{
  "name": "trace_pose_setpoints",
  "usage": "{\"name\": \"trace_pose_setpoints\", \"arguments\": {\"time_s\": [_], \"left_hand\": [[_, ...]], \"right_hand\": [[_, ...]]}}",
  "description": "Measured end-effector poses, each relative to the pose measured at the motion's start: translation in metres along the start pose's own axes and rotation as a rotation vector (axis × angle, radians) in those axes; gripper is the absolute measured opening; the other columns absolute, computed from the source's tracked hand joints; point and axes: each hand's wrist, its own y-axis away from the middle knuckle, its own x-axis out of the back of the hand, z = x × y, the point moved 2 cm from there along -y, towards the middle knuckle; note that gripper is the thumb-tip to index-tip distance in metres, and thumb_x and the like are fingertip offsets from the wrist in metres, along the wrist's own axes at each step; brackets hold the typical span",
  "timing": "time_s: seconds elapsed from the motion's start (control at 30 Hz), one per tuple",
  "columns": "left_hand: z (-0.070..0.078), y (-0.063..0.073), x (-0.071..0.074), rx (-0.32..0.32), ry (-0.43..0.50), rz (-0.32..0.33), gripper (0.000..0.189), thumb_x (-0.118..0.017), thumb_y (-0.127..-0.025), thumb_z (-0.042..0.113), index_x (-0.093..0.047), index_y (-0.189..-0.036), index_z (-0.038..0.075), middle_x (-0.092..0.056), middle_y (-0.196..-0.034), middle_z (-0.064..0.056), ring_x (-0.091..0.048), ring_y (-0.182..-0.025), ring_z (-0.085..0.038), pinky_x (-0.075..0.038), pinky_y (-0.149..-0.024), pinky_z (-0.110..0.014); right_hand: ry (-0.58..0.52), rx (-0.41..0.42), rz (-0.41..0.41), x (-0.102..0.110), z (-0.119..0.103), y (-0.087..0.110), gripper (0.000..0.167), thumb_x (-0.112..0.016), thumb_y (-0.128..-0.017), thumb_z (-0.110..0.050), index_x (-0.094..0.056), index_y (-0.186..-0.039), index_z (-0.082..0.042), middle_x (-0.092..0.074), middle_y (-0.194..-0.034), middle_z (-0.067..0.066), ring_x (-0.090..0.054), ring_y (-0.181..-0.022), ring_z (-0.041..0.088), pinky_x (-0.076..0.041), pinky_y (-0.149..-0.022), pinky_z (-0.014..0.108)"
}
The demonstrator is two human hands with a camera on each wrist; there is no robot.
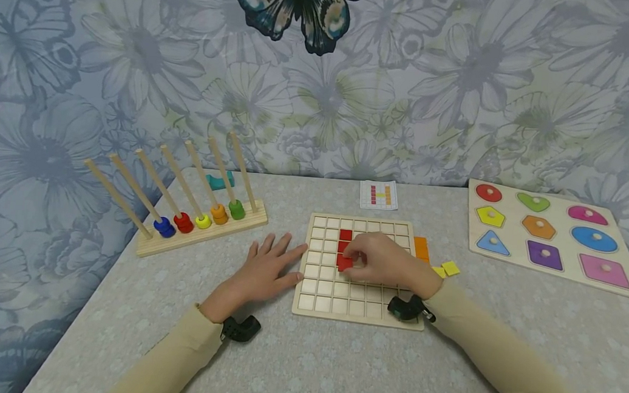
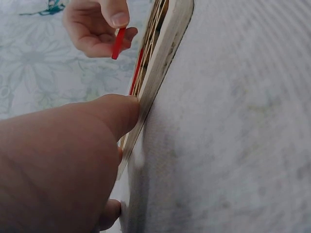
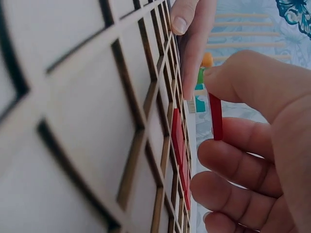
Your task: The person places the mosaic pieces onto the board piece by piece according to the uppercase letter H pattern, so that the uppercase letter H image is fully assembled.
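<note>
A wooden grid board [image 1: 358, 309] of small square cells lies on the table. Over its middle, my right hand [image 1: 378, 259] pinches a red square tile [image 3: 216, 116] between thumb and fingers. In the right wrist view that tile is raised above the grid and stands on edge. Several red tiles [image 1: 346, 234] sit in one column of cells, partly hidden by the right hand. My left hand [image 1: 262, 272] lies spread on the table, its thumb [image 2: 124, 114] and index fingertip against the board's left edge.
Orange tiles [image 1: 421, 248] and yellow tiles [image 1: 450, 268] lie right of the board. A pattern card [image 1: 378, 195] is behind it. At left stands a wooden peg rack [image 1: 152, 245] with coloured rings, a teal piece [image 1: 217, 183] behind. A knobbed shape puzzle [image 1: 514, 235] lies at right.
</note>
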Motion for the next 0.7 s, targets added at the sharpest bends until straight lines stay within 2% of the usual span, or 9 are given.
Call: {"name": "trace_pose_setpoints", "arguments": {"time_s": [0.27,0.7], "left_hand": [[0.0021,0.0007,0.0008,-0.002,0.002,0.001,0.063,-0.054,-0.105,0.043,-0.034,-0.161,0.023,-0.016,-0.170,-0.021,-0.002,-0.156,-0.053,-0.003,-0.117,-0.078],[0.0030,-0.0002,0.0016,0.004,0.007,0.001,0.063,-0.054,-0.105,0.043,-0.035,-0.161,0.023,-0.016,-0.170,-0.021,-0.002,-0.156,-0.053,-0.003,-0.117,-0.078]], "right_hand": [[0.014,-0.001,-0.020,-0.0044,-0.0016,-0.0015,0.017,-0.081,-0.084,-0.021,-0.077,-0.096,-0.009,-0.065,-0.076,-0.003,-0.050,-0.066,0.003,-0.047,-0.072,0.023],[0.042,0.006,-0.031,-0.0089,0.0000,-0.0010,0.017,-0.081,-0.085,-0.021,-0.077,-0.096,-0.008,-0.066,-0.080,-0.003,-0.050,-0.068,0.004,-0.047,-0.069,0.020]]}}
